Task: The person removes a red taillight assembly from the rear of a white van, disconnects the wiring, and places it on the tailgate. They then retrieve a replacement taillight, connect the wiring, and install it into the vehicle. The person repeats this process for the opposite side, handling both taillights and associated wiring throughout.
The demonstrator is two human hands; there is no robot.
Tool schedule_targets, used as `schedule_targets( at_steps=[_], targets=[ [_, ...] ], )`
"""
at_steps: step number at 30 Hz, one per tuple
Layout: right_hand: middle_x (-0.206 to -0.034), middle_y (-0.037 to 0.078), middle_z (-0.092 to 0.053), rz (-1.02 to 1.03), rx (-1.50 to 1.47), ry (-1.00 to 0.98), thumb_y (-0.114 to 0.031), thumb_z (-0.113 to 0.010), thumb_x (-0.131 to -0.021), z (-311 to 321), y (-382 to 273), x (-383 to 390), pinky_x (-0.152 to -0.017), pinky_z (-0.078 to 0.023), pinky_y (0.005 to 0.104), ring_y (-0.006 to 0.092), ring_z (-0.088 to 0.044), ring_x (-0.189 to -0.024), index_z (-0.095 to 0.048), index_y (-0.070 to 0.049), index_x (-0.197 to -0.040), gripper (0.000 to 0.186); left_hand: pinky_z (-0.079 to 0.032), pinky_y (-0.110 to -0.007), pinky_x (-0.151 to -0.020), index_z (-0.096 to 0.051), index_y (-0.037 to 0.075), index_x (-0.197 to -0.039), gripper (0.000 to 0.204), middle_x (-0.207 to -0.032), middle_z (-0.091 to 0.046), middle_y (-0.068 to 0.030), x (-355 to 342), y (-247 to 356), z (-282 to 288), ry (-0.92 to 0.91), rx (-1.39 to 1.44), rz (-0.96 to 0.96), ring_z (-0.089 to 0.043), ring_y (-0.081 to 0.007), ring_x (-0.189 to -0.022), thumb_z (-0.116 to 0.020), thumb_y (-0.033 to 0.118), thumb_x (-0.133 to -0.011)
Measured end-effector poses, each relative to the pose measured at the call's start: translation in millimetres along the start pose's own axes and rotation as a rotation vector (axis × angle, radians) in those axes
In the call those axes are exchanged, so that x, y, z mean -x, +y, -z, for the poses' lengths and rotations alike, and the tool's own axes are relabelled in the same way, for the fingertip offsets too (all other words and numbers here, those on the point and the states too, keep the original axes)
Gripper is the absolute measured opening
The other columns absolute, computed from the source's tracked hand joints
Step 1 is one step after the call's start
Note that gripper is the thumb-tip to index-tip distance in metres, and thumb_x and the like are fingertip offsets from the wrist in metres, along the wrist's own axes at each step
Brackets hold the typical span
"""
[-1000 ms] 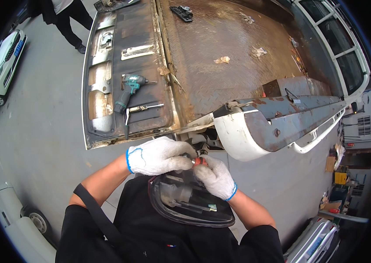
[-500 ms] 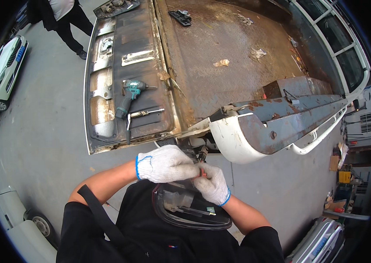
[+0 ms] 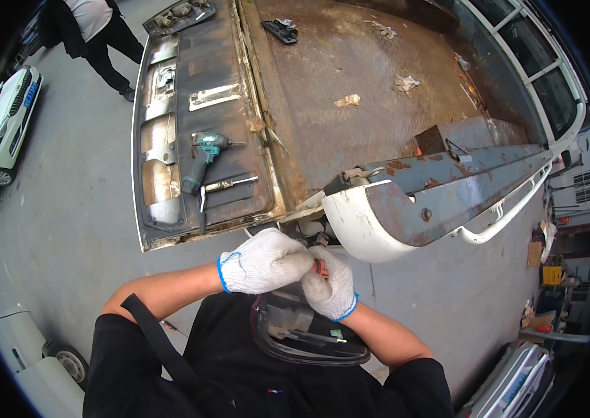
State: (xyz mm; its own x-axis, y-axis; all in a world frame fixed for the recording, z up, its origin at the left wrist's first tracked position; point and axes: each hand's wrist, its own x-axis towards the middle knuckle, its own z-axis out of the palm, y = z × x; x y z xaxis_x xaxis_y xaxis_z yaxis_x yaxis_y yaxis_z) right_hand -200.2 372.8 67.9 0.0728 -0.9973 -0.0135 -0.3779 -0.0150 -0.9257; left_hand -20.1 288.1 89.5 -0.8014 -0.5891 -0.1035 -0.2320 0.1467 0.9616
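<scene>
Close in front of the person's chest, the gloved right hand (image 3: 331, 284) has its fingers curled around a small orange-red piece (image 3: 320, 269), while the gloved left hand (image 3: 267, 261) meets it from the other side, its fingers bent in close, though I can't tell whether they grip anything. The piece sits between the two gloves, just beyond a dark-rimmed, see-through housing (image 3: 309, 336) against the black shirt (image 3: 309, 393). Farther out, a teal-and-black power drill (image 3: 204, 157) lies beside a ratchet-like tool (image 3: 220, 186) on the truck's lowered tailgate (image 3: 211, 63).
</scene>
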Motion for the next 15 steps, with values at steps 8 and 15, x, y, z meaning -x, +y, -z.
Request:
schedule_targets(
  at_steps=[8, 15],
  targets=[
    [-0.073, 0.006, -0.055, -0.114, -0.165, -0.022, -0.052, -0.061, -0.092, -5.6, -1.1, 0.4, -0.065, -0.045, 0.0339, 0.0153, -0.053, -0.071, -0.062, 0.000, -0.091, 0.052, -0.049, -0.041, -0.058, -0.069, 0.000, -0.078, 0.028, -0.067, -0.061, -0.0198, 0.3, -12.8, -0.6, 0.137, -0.089, -0.221, -0.059, -0.0331, -0.057, -0.057, 0.021, -0.093],
    [-0.087, 0.003, -0.062, -0.401, -0.646, -0.145, -0.074, -0.063, -0.085, 0.8, 18.8, 4.6, -0.064, -0.046, 0.0248, 0.0102, -0.055, -0.075, -0.062, 0.002, -0.111, 0.081, -0.048, -0.043, -0.063, -0.067, -0.001, -0.095, 0.049, -0.067, -0.061, -0.0185, 5.7, -3.3, 2.8, 0.025, 0.150, 0.021, -0.058, -0.0329, -0.061, -0.042, 0.040, -0.106]
  ],
)
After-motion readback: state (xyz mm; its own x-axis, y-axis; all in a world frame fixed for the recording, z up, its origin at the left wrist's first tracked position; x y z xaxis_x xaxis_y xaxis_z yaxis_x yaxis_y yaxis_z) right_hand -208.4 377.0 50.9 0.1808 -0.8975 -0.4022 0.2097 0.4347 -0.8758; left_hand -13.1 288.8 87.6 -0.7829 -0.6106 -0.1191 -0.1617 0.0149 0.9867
